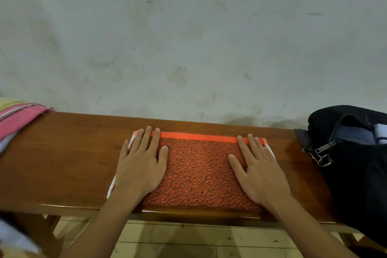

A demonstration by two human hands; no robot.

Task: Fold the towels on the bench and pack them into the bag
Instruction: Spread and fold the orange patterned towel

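Orange towel (199, 172) under two flat hands

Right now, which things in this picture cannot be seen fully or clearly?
- Head view: the black zipped bag is cut off by the right edge; its contents are too dark to identify.
- The pink striped towel pile is cut off by the left edge.
- The folded orange terry towel is partly covered by the left hand and right hand; its layers cannot be counted.
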